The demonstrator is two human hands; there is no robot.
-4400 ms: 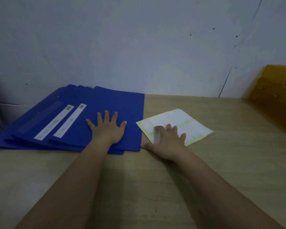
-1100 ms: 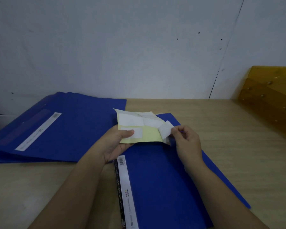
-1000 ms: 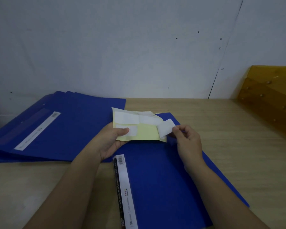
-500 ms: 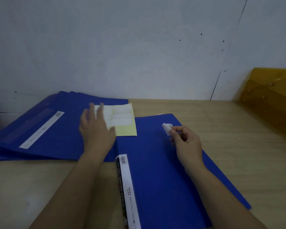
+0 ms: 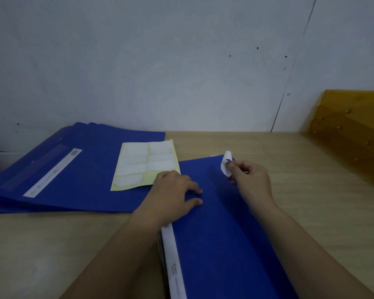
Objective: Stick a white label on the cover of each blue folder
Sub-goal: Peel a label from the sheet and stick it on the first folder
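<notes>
Right hand (image 5: 249, 180) fingers pinch a curling white label (image 5: 225, 166) over the folder (image 5: 220, 234) at frame center, left hand (image 5: 173, 195) flat, released; label's flimsy, sticky, best held by an edge.

The folder (image 5: 220, 244) is dark blue with a white strip (image 5: 173, 262). The label sheet (image 5: 146, 165) is pale yellow with white labels.
</notes>
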